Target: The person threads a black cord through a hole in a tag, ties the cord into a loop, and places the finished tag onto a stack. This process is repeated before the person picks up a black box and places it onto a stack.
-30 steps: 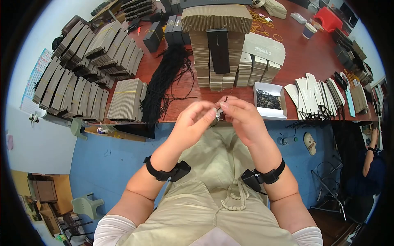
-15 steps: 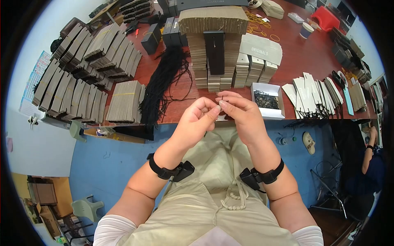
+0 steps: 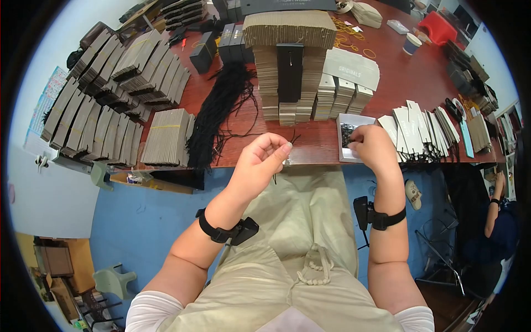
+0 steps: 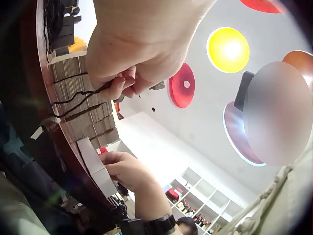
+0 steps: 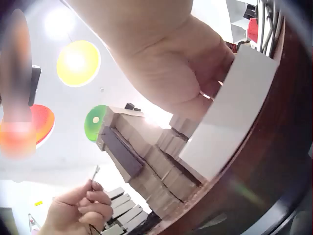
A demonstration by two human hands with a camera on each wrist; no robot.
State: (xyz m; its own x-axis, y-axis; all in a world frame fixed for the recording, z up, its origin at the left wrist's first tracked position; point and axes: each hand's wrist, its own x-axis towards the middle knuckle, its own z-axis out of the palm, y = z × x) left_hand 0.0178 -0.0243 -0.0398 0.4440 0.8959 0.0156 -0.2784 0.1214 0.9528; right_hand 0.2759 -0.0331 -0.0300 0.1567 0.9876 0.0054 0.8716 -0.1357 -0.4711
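Note:
In the head view, my left hand (image 3: 259, 165) pinches a thin black cord (image 3: 295, 138) between thumb and forefinger, just in front of the table edge. Strands of this black cord (image 4: 80, 99) hang from the fingers in the left wrist view. My right hand (image 3: 378, 145) reaches into a small white open box (image 3: 358, 118) at the table's front edge. Inside lie small dark pieces (image 3: 347, 133). The box's side (image 5: 230, 115) hides the right fingertips in the right wrist view, so I cannot tell whether they hold a piece.
A bundle of black cords (image 3: 224, 105) lies left of centre. Stacked cardboard pieces (image 3: 265, 77) rise behind the hands, with banded stacks (image 3: 102, 133) farther left. To the right are white tags (image 3: 415, 130) and scissors (image 3: 465, 127). A paper cup (image 3: 411, 44) stands farther back.
Both hands were together at the cord. The right hand has let go and moved right into the white box, while the left stays in place with the cord.

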